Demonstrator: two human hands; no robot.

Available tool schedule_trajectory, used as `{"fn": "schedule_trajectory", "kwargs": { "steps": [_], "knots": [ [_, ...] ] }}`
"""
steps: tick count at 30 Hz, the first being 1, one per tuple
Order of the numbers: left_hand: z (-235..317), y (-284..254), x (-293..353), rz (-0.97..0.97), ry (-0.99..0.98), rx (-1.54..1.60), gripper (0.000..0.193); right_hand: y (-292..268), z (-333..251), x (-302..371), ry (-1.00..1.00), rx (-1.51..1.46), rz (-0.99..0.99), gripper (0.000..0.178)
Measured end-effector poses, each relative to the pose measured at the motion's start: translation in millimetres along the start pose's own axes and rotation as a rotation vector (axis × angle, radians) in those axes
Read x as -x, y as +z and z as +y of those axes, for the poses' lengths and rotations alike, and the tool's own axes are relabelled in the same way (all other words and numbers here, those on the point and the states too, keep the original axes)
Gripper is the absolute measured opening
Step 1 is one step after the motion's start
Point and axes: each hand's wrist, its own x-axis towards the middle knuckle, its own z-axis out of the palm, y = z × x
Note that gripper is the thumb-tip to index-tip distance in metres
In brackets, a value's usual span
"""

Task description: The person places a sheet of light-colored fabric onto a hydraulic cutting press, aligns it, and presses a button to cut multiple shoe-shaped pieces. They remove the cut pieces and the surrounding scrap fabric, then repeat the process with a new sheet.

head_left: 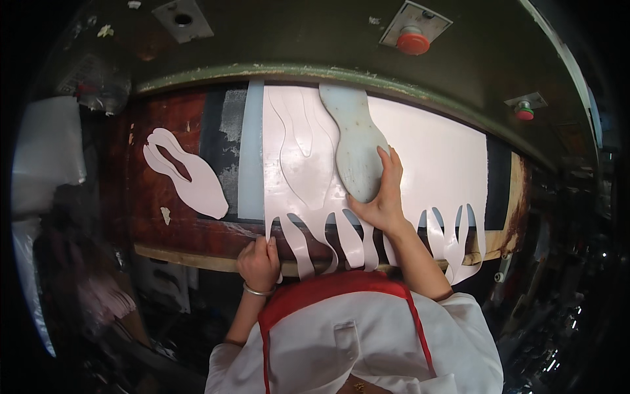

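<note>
Tabletop [157, 213]: two hands [258, 264] [386, 203] hold one sheet [436, 151], one sole-shaped plate [359, 141].

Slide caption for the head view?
Right hand grips pale green sole-shaped plate on glossy pale pink sheet; left hand at sheet's cut edge.

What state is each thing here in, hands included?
Left hand: closed on the lower edge of the pale pink sheet
Right hand: gripping the sole-shaped block
Sole-shaped block: lying on the sheet
Pale pink sheet: partly cut, strips along its lower edge
Slotted piece: lying apart from the sheet
Larger red button, smaller red button: cannot tell whether pressed
</note>
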Motion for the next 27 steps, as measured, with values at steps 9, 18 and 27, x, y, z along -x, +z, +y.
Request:
{"fn": "schedule_trajectory", "kwargs": {
  "steps": [9, 18, 27],
  "knots": [
    [22.8, -1.3, -91.3, 0.066, -0.069, 0.061, 0.031, -207.0, 66.4, -143.5, 0.332, 0.259, 0.903, 0.076],
    [6.6, 8.3, -190.9, 0.052, -0.036, -0.021, 0.027, -190.6, 95.8, -157.8, 0.168, 0.35, 0.823, 0.086],
    [-36.7, -27.8, -271.6, -0.027, -0.129, 0.354, 0.038, -196.6, 65.8, -129.6, 0.868, 0.2, 0.493, 0.039]
  ]
}}
